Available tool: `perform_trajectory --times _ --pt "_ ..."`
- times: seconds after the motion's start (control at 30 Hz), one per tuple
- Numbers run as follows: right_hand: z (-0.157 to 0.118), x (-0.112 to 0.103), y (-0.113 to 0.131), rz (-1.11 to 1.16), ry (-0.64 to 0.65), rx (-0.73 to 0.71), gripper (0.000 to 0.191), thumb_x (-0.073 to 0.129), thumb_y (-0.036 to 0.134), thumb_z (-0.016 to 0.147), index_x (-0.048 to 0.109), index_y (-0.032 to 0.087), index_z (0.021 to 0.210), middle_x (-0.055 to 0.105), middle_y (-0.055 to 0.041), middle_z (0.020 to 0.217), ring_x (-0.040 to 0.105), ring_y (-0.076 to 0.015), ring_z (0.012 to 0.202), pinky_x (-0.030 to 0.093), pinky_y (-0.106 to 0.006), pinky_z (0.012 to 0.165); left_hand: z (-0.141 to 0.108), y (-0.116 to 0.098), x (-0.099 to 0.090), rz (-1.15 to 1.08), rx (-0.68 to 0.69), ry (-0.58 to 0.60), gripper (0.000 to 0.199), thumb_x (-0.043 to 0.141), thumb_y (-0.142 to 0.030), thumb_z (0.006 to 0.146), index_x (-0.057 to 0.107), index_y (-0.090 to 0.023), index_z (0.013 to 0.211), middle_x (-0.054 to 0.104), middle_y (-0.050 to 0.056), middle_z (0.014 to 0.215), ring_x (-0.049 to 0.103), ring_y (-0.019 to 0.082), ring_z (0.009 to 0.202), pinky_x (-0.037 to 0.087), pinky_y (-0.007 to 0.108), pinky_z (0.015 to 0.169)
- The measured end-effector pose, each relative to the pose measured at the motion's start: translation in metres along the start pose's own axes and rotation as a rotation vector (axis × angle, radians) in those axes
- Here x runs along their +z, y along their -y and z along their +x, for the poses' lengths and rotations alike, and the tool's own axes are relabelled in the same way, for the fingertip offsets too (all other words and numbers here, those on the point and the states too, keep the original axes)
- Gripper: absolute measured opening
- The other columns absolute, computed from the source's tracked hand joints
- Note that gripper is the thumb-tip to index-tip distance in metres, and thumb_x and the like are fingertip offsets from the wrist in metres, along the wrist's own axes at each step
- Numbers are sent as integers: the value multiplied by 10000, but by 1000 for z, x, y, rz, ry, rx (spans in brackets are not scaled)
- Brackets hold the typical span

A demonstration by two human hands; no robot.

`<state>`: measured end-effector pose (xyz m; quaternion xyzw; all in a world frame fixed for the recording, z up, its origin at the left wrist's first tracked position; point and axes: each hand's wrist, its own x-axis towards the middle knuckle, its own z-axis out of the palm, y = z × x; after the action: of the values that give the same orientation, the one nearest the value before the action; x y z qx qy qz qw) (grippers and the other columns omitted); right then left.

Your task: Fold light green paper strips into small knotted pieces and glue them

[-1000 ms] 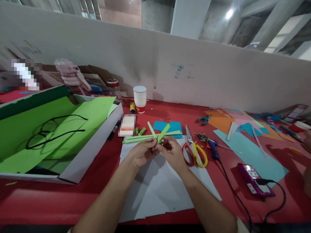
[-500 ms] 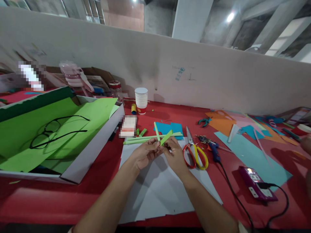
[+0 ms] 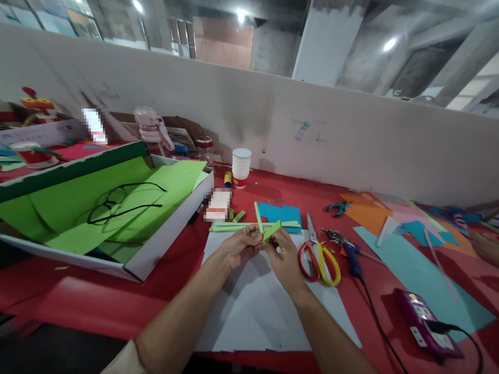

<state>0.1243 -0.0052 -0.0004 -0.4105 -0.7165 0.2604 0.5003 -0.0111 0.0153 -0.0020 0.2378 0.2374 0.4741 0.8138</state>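
My left hand (image 3: 244, 245) and my right hand (image 3: 281, 250) meet above white paper sheets (image 3: 253, 317). Between their fingertips they pinch a light green paper strip (image 3: 272, 230), folded or crossed so that one end (image 3: 258, 215) points up and away. More pale green strips (image 3: 230, 227) lie just beyond the fingers, at the far edge of the sheets. Blue paper (image 3: 280, 213) is behind them. Right of my right hand lie scissors (image 3: 317, 254) with one red and one yellow handle. The fingers hide part of the strip.
An open box (image 3: 171, 236) with green paper and glasses (image 3: 113, 205) stands left. Paper cups (image 3: 241, 167) stand near the wall. To the right are a glue gun (image 3: 353, 258), a purple power box (image 3: 427, 324), pliers (image 3: 338, 209), coloured paper (image 3: 421, 275) and another person's hand (image 3: 485, 249).
The camera view has turned left, so most things appear farther right. Both my hands keep hold of the green strip, with only slight finger movement. The other person's hand has shifted at the right edge.
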Motion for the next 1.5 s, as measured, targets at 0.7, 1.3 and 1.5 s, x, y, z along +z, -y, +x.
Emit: perform_trajectory --times 0.7,1.3,1.5 --pt "5 -2 -6 284 -159 481 290 591 439 786 594 175 667 545 14 579 479 -112 529 393 -232 504 -2 5 14 390 307 -210 308 762 -161 589 664 -143 881 701 39 748 615 143 684 463 261 690" --pt "2 -2 -6 151 -57 169 159 587 278 804 681 254 930 559 -35 892 551 -169 812 469 -280 700 -4 -3 13 -21 -62 -303 109 673 -35 606 630 -128 645 623 15 575 546 77 507 473 189 543" --pt "1 6 -15 350 -10 400 270 589 367 788 637 227 1014 552 -1 774 482 -115 585 414 -236 514 -3 -2 14 106 85 -330 166 735 -110 565 680 -134 720 665 23 638 564 89 552 456 206 574"
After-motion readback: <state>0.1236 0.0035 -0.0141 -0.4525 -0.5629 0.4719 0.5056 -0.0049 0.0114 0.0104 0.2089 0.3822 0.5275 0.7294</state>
